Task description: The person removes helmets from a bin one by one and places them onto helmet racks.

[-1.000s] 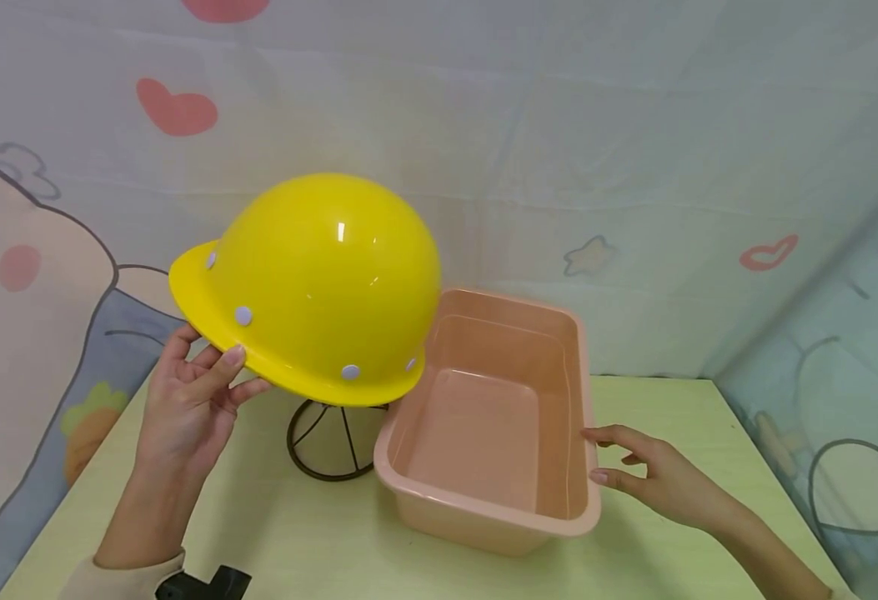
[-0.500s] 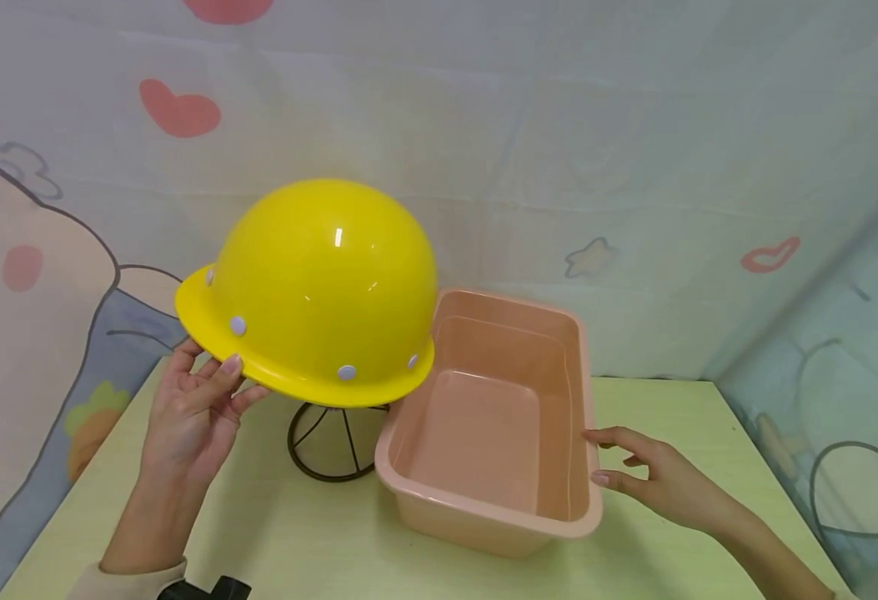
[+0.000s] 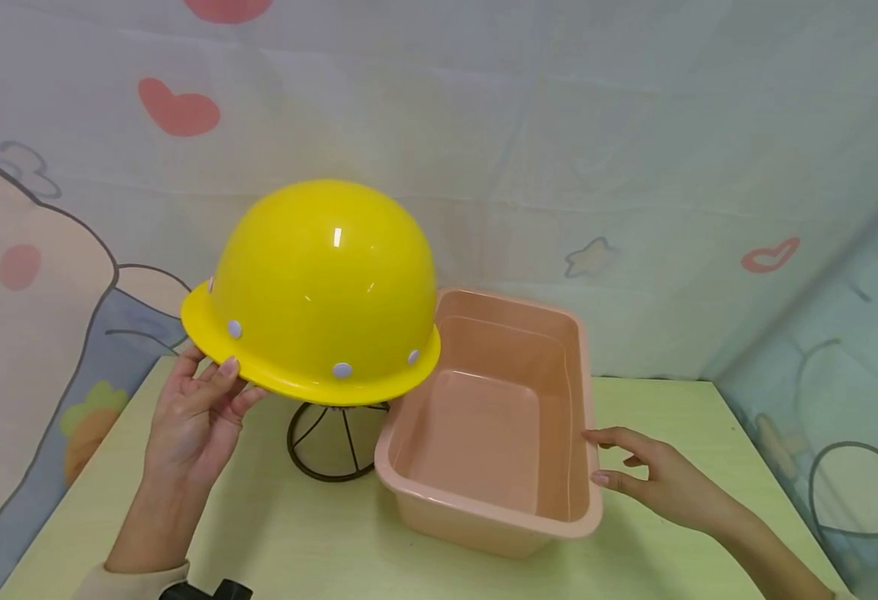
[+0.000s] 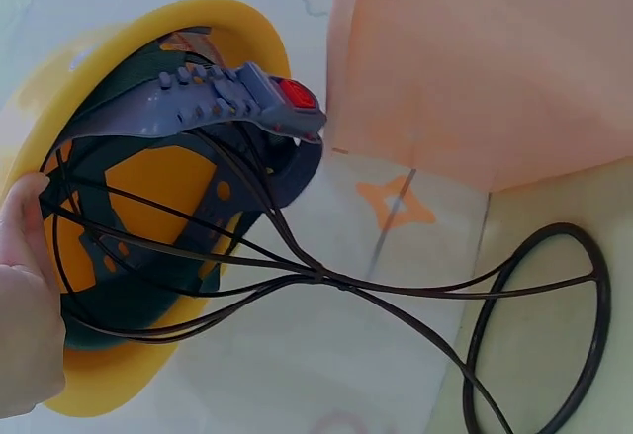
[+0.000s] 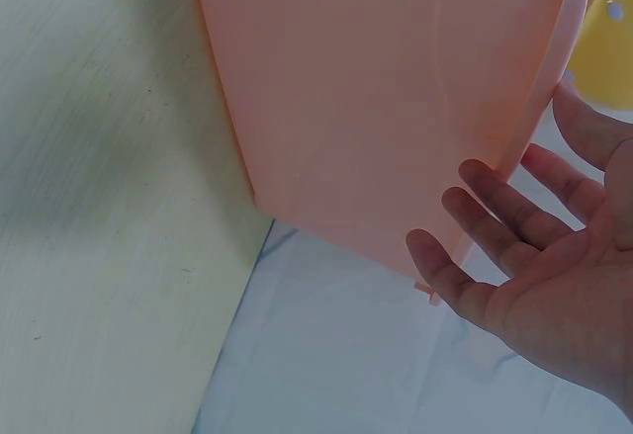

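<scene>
A glossy yellow hard hat [image 3: 326, 283] with white rivets sits over a black wire stand [image 3: 332, 450]. My left hand [image 3: 194, 421] pinches its brim at the left, thumb on top and fingers below. In the left wrist view, the stand's wires [image 4: 318, 274] spread up into the hat's underside, beside a grey headband [image 4: 188, 98] with a red knob [image 4: 297, 93]. To the right stands an empty pink plastic basin [image 3: 487, 521]. My right hand [image 3: 656, 475] touches the basin's right rim with relaxed fingertips; in the right wrist view its fingers [image 5: 504, 217] are loosely spread.
The basin stands close beside the wire stand, its left rim near the hat's brim. Both rest on a pale wooden table [image 3: 318, 550]. Behind hangs a printed cloth [image 3: 484, 125] with hearts and cartoon figures.
The hard hat has tipped closer to level, its left brim end moving down and slightly right. My left hand has followed it a little. The right hand and basin stay put.
</scene>
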Tool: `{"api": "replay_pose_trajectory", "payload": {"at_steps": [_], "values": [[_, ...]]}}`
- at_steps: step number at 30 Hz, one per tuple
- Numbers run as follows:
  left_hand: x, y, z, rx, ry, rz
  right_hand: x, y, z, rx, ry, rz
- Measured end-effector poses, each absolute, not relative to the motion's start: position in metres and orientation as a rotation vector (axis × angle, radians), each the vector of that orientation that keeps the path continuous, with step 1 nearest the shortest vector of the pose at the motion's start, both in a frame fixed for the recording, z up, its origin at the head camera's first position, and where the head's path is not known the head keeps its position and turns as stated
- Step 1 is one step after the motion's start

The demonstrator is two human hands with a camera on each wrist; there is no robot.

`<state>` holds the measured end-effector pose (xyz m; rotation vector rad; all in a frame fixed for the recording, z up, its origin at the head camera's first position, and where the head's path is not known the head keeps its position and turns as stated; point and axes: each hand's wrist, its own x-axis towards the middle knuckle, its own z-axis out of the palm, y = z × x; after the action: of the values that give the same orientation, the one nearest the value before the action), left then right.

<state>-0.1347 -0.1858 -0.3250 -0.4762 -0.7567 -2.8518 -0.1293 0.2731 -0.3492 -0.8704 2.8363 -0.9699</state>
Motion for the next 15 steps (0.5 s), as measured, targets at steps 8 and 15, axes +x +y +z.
{"api": "replay_pose_trajectory", "payload": {"at_steps": [8,15], "values": [[-0.1357,-0.1879,-0.3296,-0.432,-0.757,-2.895,-0.1289,0.2735,-0.3497,-0.872,2.842,-0.966],[-0.1366,-0.1904,-0.3319,-0.432,-0.762,-2.924,-0.1290,0.2725,-0.3484,-0.864,2.841,-0.967]]}}
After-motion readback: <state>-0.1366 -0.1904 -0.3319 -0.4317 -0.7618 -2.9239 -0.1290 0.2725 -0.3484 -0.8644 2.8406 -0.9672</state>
